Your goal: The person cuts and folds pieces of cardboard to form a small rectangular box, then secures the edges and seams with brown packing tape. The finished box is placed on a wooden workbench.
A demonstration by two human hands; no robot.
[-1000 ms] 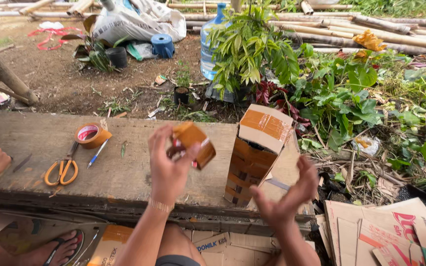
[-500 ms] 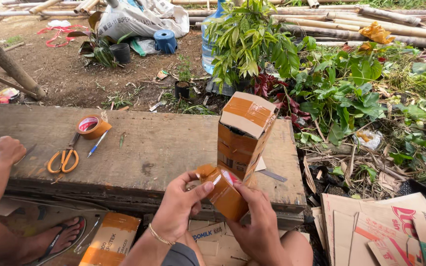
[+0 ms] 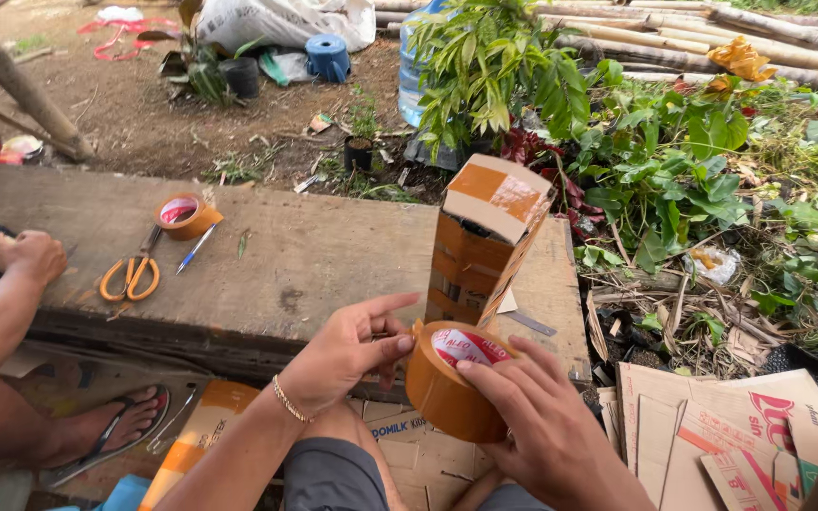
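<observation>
Head view: I see the roll of brown tape [image 3: 452,378] held between both hands, just off the wooden plank's [image 3: 286,265] near edge, its core facing up at me. My right hand [image 3: 542,426] clamps it from below-right; my left hand [image 3: 347,350] picks at its left rim, probably the tape's end. Behind it stands the taped carton [image 3: 480,246].

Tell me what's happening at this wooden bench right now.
A person seated at the plank bench holds a roll of brown packing tape in both hands: the right hand grips the roll while the left hand picks at its edge with the fingers. A tall cardboard box, taped in brown, stands upright on the bench with its top flap open. Further left lie orange scissors, a pen and a second tape roll. Another person's hand rests on the bench's left end.
</observation>
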